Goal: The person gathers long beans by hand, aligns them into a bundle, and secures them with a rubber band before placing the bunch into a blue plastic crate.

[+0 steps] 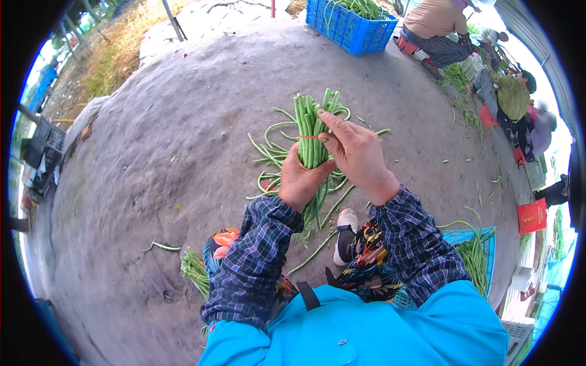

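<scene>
My left hand is wrapped round a bundle of green long beans, held upright in front of me with its cut ends at the top. A thin red rubber band circles the bundle above that hand. From the right side, my right hand presses on the bundle, its index finger against the upper beans and its thumb near the band. The other fingers of this hand curl inward. Loose long beans lie in a tangle on the ground behind and below the bundle.
A blue crate of beans stands at the far side. Several people sit low along the right among bean piles. Beside my right leg, more beans lie on a blue sheet; another bunch lies by my left leg.
</scene>
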A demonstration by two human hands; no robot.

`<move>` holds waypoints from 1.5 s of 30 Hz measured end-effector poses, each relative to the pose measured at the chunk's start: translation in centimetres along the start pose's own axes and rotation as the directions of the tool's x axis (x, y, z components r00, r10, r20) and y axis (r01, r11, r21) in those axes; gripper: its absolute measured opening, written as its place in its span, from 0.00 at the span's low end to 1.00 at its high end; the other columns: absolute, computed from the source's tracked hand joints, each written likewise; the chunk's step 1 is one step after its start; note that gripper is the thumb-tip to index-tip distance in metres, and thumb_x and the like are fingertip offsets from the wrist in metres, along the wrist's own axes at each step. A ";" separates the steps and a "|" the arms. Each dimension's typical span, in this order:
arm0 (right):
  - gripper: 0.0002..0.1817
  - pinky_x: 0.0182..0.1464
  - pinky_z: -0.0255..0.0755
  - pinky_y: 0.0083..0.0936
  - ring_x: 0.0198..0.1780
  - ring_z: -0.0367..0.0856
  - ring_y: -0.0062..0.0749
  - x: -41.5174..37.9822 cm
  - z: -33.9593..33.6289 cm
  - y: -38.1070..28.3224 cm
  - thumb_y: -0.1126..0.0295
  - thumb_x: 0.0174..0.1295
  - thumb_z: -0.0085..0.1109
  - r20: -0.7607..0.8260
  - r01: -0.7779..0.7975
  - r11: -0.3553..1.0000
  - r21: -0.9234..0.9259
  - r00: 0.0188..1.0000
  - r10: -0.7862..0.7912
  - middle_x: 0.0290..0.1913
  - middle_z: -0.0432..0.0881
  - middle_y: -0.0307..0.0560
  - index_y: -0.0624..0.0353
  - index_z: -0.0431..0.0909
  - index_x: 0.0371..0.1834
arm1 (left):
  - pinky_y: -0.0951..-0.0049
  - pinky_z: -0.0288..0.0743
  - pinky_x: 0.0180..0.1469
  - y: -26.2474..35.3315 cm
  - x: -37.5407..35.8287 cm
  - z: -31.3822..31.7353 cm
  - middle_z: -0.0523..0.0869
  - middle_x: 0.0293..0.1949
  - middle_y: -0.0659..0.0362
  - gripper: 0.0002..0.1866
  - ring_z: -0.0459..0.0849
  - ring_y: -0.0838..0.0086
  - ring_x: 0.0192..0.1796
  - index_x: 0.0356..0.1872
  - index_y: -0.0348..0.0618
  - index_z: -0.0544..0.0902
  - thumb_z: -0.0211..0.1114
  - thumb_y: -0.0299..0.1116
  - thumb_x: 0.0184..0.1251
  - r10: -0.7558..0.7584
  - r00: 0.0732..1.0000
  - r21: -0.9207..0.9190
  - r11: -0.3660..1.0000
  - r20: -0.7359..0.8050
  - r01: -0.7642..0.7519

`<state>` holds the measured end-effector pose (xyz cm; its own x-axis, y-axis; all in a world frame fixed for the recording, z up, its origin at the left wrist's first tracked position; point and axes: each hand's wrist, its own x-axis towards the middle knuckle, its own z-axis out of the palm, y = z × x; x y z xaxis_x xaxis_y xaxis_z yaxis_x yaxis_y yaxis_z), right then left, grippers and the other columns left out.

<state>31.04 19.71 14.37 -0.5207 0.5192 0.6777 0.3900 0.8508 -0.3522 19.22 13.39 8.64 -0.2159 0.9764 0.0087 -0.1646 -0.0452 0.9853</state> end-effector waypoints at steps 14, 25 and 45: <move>0.11 0.31 0.74 0.34 0.32 0.83 0.44 0.2 -0.8 0.2 0.69 0.57 0.61 0.160 -0.221 0.970 0.101 0.966 0.203 0.29 0.82 0.48 0.58 0.70 0.38 | 0.76 0.75 0.44 -0.9 0.2 -1.0 0.81 0.40 0.61 0.29 0.79 0.80 0.40 0.51 0.36 0.71 0.75 0.29 0.48 -0.057 0.997 0.038 0.998 0.052 0.055; 0.09 0.29 0.71 0.24 0.27 0.80 0.30 -0.2 -0.5 0.7 0.71 0.58 0.62 0.107 -0.284 0.950 0.127 0.956 0.272 0.26 0.79 0.47 0.62 0.73 0.37 | 0.75 0.76 0.42 -0.8 0.0 -1.0 0.80 0.39 0.61 0.27 0.80 0.78 0.39 0.52 0.39 0.70 0.73 0.37 0.55 -0.111 0.948 -0.039 0.991 0.298 0.128; 0.13 0.32 0.74 0.28 0.29 0.79 0.36 -0.7 -1.0 -1.8 0.76 0.49 0.60 0.277 -0.272 0.918 0.289 0.942 0.192 0.29 0.77 0.45 0.62 0.74 0.39 | 0.67 0.75 0.54 1.2 -0.5 -3.0 0.78 0.52 0.54 0.27 0.79 0.68 0.53 0.58 0.37 0.68 0.60 0.45 0.66 0.015 0.919 -0.551 0.804 0.394 0.223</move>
<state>31.48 17.77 15.17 -0.6256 0.6746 0.3919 0.2803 0.6631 -0.6941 16.26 12.25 9.27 0.1783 0.9799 0.0898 -0.7110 0.0652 0.7002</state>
